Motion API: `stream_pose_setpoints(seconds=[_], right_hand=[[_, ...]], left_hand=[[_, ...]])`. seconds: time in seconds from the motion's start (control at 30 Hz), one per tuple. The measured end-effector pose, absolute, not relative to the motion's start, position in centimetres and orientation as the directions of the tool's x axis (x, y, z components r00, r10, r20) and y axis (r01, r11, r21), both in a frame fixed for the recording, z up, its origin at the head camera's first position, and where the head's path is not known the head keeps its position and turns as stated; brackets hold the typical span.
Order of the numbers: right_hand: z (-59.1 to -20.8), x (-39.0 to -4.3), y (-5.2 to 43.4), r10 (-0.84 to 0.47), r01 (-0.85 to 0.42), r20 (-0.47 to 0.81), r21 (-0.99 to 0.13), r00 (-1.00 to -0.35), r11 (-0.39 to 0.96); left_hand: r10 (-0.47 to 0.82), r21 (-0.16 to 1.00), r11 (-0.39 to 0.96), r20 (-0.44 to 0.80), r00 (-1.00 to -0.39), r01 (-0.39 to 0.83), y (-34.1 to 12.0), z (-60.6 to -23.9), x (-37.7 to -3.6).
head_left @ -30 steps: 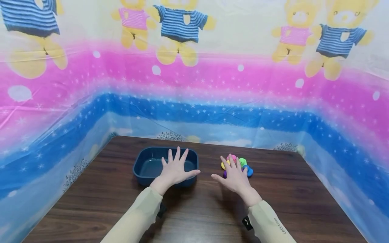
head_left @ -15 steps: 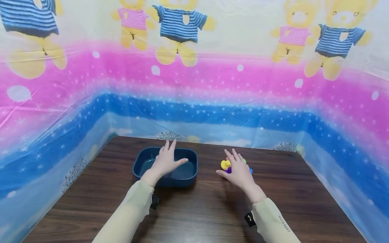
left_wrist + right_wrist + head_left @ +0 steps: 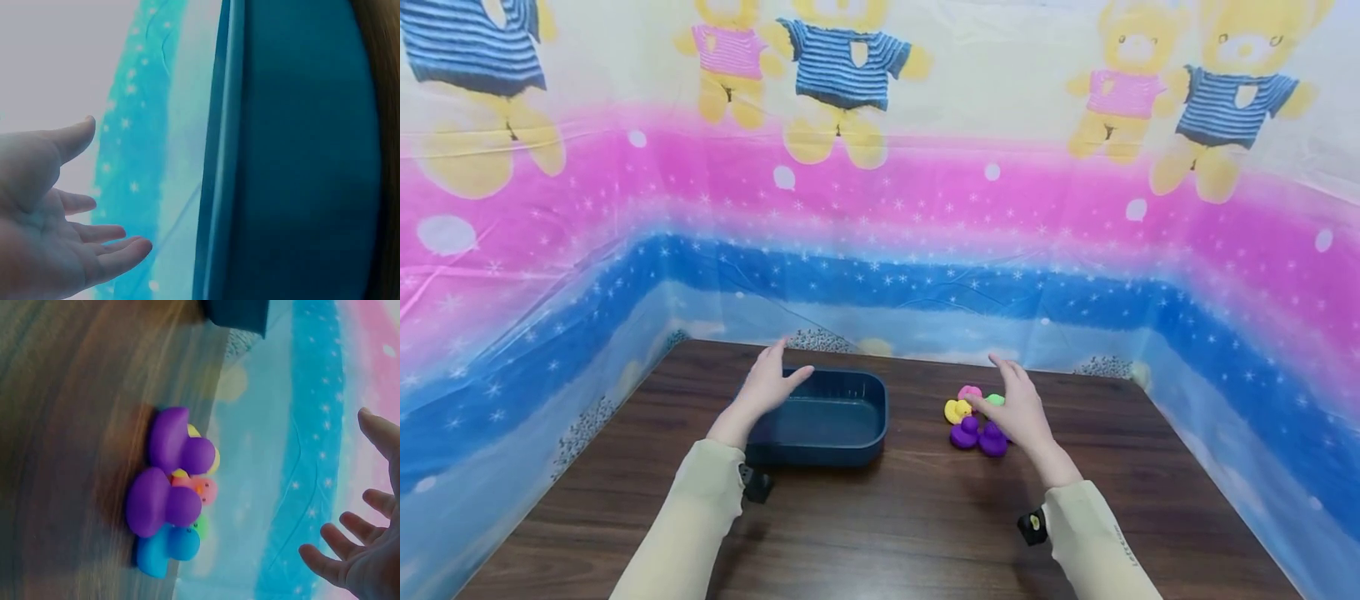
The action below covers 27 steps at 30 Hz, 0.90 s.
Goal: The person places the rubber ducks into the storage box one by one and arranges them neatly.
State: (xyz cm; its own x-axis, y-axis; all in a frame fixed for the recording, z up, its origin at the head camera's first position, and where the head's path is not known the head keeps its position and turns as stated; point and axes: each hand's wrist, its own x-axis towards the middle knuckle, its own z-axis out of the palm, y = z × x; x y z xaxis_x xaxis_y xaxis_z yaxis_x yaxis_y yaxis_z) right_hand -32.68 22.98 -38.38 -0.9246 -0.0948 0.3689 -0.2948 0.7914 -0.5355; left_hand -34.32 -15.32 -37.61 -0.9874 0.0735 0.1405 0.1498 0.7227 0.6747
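On the table's right half, several small rubber ducks cluster together: a yellow duck [image 3: 956,412], a pink duck [image 3: 969,392], a green duck [image 3: 995,400] and two purple ducks, the left purple duck [image 3: 963,435] and the right purple duck [image 3: 992,442]. A blue duck [image 3: 153,553] shows in the right wrist view. My right hand [image 3: 1024,413] hovers above the cluster's right side, fingers relaxed, palm bare. To the left stands a dark blue plastic basin [image 3: 823,457]. Over its left end, my left hand [image 3: 762,390] hangs with loosely extended fingers, holding nothing.
A brown wood-grain table [image 3: 910,533] carries everything. Its back edge meets a printed curtain [image 3: 917,208] with teddy bears, which also encloses both sides. Dark wrist cameras sit below each sleeve cuff.
My hands have drawn apart, the left one leftward along the basin, the right one to the right over the ducks. Their fingers are less spread. The purple ducks have come into clearer view.
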Motion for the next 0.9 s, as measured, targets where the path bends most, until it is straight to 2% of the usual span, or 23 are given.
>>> stream_pose_setpoints(seconds=[0.5,0.9], right_hand=[[-39.2,-34.2,26.8,0.046,-0.191,0.307,-0.695,-0.951,0.693],[-42.5,-35.6,30.0,0.183,-0.032,0.167,-0.816,-0.969,0.578]], left_hand=[[-0.112,0.722,0.691,0.08,-0.99,-0.02,-20.4,-39.5,-34.2],[-0.112,0.782,0.613,-0.055,-0.992,-0.113,-23.2,-41.2,-34.1]])
